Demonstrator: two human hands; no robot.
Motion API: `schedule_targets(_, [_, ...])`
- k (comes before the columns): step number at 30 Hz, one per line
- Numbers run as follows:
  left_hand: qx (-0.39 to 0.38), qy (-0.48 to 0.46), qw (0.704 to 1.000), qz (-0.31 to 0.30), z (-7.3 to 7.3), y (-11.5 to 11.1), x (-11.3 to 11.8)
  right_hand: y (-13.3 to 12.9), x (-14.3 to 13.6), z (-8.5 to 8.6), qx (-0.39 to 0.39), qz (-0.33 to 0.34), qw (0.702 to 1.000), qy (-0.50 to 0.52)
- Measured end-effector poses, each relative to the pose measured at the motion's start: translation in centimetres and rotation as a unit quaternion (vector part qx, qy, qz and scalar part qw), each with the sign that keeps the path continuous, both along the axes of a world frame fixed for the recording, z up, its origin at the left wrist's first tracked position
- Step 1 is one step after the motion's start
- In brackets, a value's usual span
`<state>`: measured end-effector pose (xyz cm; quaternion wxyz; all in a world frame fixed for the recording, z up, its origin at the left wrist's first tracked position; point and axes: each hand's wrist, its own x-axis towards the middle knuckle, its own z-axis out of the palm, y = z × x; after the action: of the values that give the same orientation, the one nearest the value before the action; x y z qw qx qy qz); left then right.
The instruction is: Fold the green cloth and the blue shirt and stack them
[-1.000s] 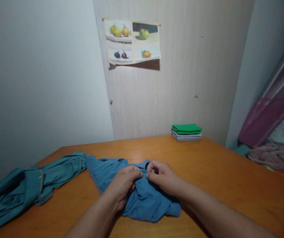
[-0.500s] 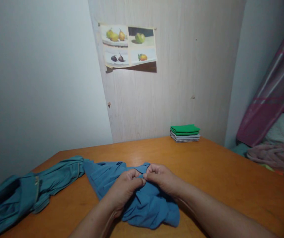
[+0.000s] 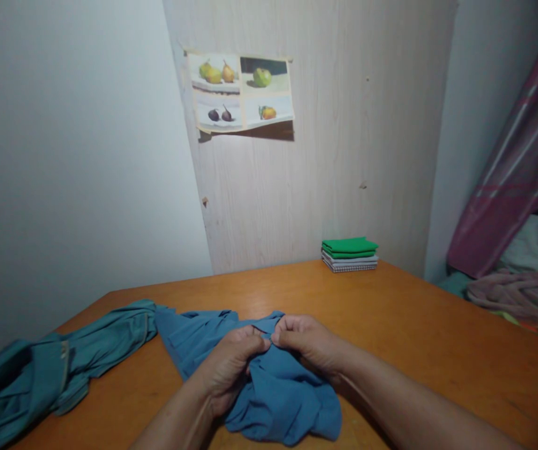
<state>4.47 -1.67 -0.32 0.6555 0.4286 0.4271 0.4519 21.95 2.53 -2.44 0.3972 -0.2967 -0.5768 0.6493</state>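
A crumpled blue cloth (image 3: 292, 394) lies on the orange-brown table near its front. My left hand (image 3: 234, 356) pinches its upper part between thumb and fingers. Close beside it, almost touching, my right hand (image 3: 306, 340) pinches the same cloth. The fingertips hide the gripped spot, and any small detail there is too small to make out. Left of the blue cloth, a teal garment (image 3: 104, 344) with a zipper-like strip stretches toward the left table edge; neither hand touches it.
Folded green cloths (image 3: 348, 247) top a stack of grey and checked ones at the table's (image 3: 405, 337) back edge. A fruit picture (image 3: 243, 94) hangs on the back wall. Pink curtain (image 3: 498, 175) and rumpled blankets (image 3: 513, 294) are at the right.
The view has tilted up slightly. My left hand has drawn a little left and down, while both hands keep their pinch on the blue cloth, whose lower folds hang slightly lower in view.
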Motion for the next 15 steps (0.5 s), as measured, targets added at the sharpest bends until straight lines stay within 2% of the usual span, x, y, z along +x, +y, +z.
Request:
schedule_targets(4, [-0.002, -0.011, 1.000, -0.003, 0.0, 0.0, 0.0, -0.3, 0.0, 0.5, -0.015, -0.007, 1.000, 0.001])
schedule_targets(11, [-0.020, -0.068, 0.997, -0.035, 0.9, -0.3, 0.1, -0.7, 0.4, 1.5, -0.037, -0.004, 0.999, 0.009])
schedule_targets(15, [-0.022, -0.076, 0.996, -0.037, 0.8, -0.3, 0.0, -1.0, 0.3, 1.9, -0.055, -0.003, 0.998, 0.011])
